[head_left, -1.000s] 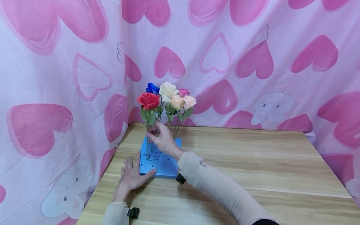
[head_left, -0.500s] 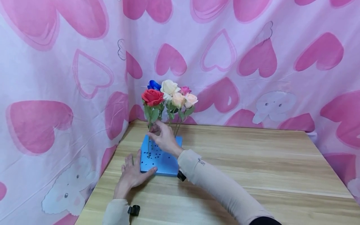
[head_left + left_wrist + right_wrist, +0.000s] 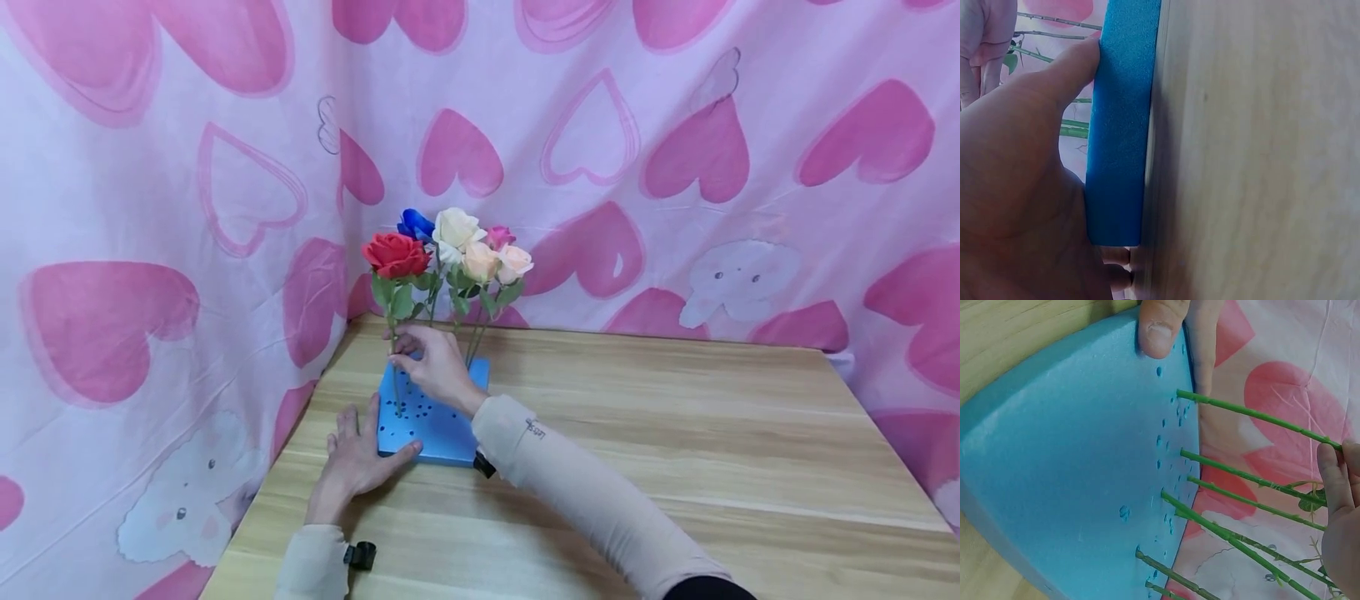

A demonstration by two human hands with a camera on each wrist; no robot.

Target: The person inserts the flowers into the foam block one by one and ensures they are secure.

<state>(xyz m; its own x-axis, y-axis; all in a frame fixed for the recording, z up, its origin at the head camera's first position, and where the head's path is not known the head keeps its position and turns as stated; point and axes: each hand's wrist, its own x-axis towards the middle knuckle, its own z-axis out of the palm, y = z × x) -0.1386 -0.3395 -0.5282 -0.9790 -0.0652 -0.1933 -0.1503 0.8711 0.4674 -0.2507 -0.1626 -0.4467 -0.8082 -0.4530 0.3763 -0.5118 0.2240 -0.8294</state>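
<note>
A blue foam block (image 3: 442,437) with several small holes lies on the table. My right hand (image 3: 437,367) pinches the stem of a red rose (image 3: 396,255) between thumb and fingers, below its leaves. In the right wrist view the green stem (image 3: 1241,409) of that rose has its lower end in the foam. My left hand (image 3: 354,457) rests against the block's near left corner, thumb lying on the top face and straight fingers along the left side. Behind the right hand stand a blue rose (image 3: 416,225), a cream rose (image 3: 457,229), peach roses (image 3: 480,262) and a pink rose (image 3: 499,237).
The wooden table (image 3: 675,433) extends to the right of the block. A pink curtain (image 3: 585,50) printed with hearts hangs behind and on the left, close to the flowers.
The red rose's bloom swayed right, then back left, in the right hand's pinch. The left hand stays on the block. The whole head view shifts slightly upward.
</note>
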